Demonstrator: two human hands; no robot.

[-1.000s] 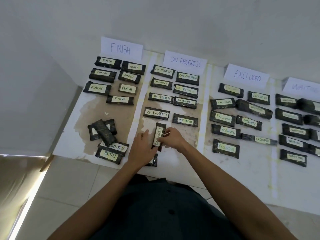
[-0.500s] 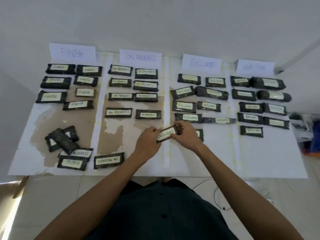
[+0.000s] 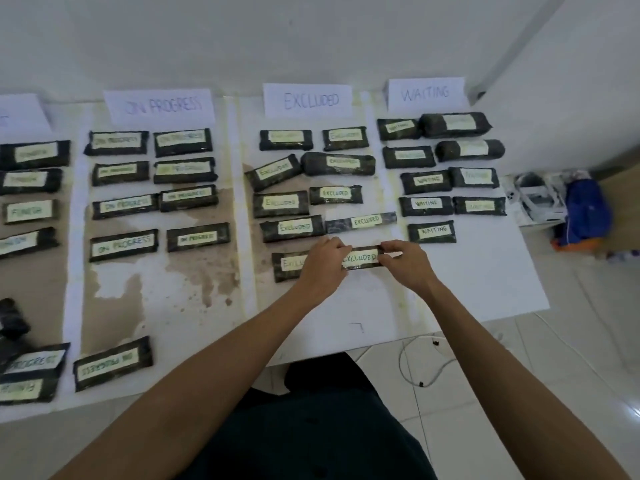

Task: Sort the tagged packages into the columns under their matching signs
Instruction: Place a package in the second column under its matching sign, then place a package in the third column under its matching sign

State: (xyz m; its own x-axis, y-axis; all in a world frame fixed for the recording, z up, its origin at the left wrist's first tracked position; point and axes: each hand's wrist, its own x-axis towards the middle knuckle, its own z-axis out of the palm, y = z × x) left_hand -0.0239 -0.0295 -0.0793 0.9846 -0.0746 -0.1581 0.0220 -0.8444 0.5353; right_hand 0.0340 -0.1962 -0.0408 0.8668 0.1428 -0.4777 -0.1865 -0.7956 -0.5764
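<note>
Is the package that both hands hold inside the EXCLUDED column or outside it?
Inside: the held package is under the EXCLUDED sign, bottom row; left hand and right hand pinch its ends. Set down or not: cannot tell.

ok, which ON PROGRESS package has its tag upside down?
The ON PROGRESS package lying tilted, alone at the near edge, below the column's four rows. Every other ON PROGRESS tag reads upright.

Dark pkg (image 3: 362, 258) tagged EXCLUDED, level, bottom of column under EXCLUDED sign (image 3: 308, 100).

EXCLUDED sign (image 3: 307, 99), WAITING sign (image 3: 426, 93), apparently ON PROGRESS sign (image 3: 159, 106)
</note>
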